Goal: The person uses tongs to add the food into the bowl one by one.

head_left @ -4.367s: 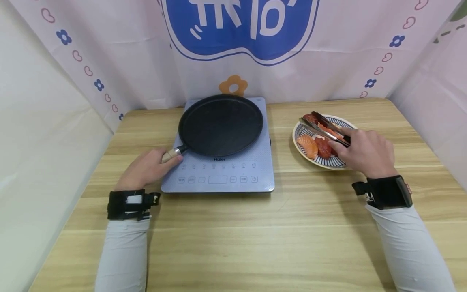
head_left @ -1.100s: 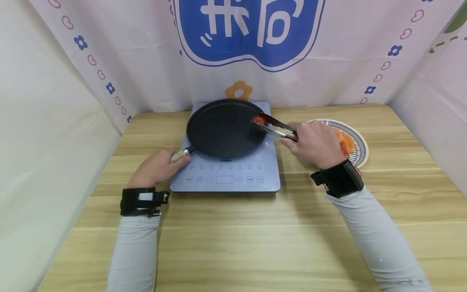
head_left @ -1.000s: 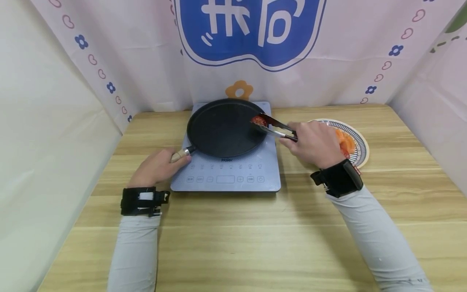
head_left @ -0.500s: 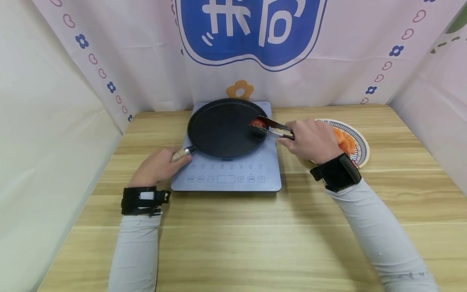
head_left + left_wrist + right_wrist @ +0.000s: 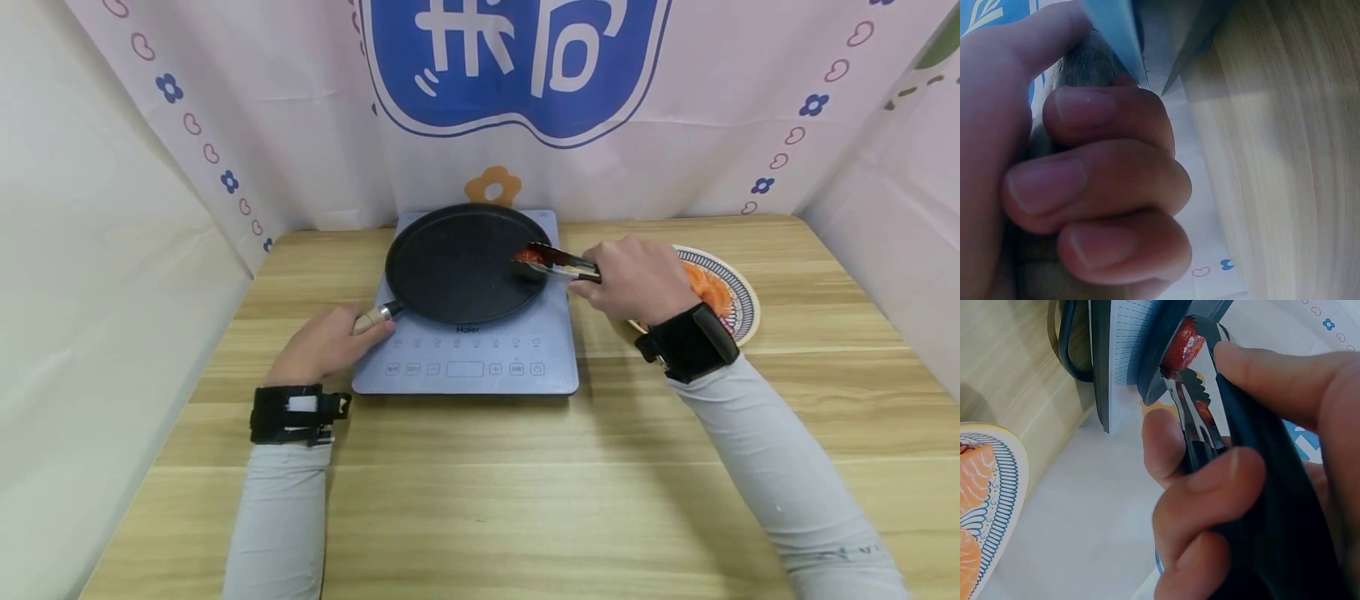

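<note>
My left hand holds the wooden handle of a flat black frying pan. In the left wrist view its fingers curl round that handle. My right hand grips a pair of metal tongs with dark handles. Between the tong tips is a reddish piece of meat, low over the pan's right edge. The right wrist view shows the red meat close to the pan; whether it touches the surface I cannot tell.
Under the pan is a flat grey-blue induction cooker on the wooden table. To the right, partly behind my right hand, a patterned plate bears orange salmon pieces. A printed cloth hangs at the back.
My right hand has carried red meat in the tongs leftward from the plate to the pan's right edge. In the last half second the tongs turned slightly. My left hand stays on the handle.
</note>
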A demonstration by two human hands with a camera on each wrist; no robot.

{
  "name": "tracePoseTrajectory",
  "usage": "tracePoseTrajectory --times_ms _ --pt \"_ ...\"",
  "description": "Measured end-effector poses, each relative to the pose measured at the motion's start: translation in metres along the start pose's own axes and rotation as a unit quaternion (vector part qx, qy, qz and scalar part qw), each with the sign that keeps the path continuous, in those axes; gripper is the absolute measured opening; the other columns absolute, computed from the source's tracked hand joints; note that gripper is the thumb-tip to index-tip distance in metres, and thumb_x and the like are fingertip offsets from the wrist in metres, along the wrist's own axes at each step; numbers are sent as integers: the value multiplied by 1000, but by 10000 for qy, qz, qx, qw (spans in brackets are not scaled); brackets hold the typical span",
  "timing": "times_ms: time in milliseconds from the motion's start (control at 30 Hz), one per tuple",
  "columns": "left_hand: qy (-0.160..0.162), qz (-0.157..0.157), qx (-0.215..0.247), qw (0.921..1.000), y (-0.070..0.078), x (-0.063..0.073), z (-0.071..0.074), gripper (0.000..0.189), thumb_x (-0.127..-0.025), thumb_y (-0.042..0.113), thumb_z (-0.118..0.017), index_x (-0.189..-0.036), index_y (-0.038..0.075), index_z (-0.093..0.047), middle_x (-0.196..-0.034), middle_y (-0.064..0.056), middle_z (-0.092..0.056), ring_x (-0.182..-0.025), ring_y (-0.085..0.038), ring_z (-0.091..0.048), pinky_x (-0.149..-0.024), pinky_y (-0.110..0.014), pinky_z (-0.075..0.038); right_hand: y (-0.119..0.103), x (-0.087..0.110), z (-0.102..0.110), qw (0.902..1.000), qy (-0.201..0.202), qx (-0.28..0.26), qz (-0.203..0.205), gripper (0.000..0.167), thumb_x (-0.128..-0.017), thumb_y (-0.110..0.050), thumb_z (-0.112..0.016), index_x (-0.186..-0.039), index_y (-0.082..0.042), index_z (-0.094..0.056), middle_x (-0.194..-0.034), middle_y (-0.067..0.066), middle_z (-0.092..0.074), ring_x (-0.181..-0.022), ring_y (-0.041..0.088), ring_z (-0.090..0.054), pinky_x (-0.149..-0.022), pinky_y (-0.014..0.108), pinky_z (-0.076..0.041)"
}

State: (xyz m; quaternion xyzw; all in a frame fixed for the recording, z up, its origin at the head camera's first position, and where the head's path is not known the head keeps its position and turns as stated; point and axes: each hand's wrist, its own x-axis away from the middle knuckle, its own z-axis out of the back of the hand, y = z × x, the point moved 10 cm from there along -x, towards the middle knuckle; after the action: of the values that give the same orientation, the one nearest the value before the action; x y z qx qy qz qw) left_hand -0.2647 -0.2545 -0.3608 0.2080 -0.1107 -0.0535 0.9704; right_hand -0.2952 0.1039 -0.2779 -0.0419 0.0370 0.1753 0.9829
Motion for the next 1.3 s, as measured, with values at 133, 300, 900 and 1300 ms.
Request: tracePoseTrajectory --times_ms 133,300,900,1300 --pt "0 -9 -4 10000 0 0 0 49 -107 55 -54 -99 7 -59 -80 -7 -58 -70 -22 -55 -62 -32 -43 -1 -1 1 10000 -5 -25 15 39 -96 -47 -74 -79 -14 -62 -68 -1 -45 -62 21 -49 -54 34 -30" --pt "8 56 -2 10000 -3 0 -1 49 -107 55 -54 -100 6 -59 -81 -8 -58 -71 -22 -55 -62 -32 -43 -3 -3 3 10000 -31 -38 41 39 -96 -46 -74 -78 -14 -60 -68 -1 -44 -63 22 -49 -54 34 -30" --pt "21 12 -39 10000 0 0 0 49 -107 55 -55 -97 7 -58 -80 -7 -56 -71 -22 -55 -62 -32 -43 -1 -1 0 10000 44 53 41 44 -94 -49 -76 -74 -15 -57 -66 -2 -40 -60 21 -46 -54 33 -27" --pt "38 -28 -16 10000 -1 0 0 49 -107 55 -55 -96 7 -58 -77 -6 -54 -69 -21 -54 -61 -32 -42 4 3 -5 9999 42 -57 -115 40 -92 -52 -76 -95 -13 -67 -68 1 -48 -63 26 -53 -53 36 -33"
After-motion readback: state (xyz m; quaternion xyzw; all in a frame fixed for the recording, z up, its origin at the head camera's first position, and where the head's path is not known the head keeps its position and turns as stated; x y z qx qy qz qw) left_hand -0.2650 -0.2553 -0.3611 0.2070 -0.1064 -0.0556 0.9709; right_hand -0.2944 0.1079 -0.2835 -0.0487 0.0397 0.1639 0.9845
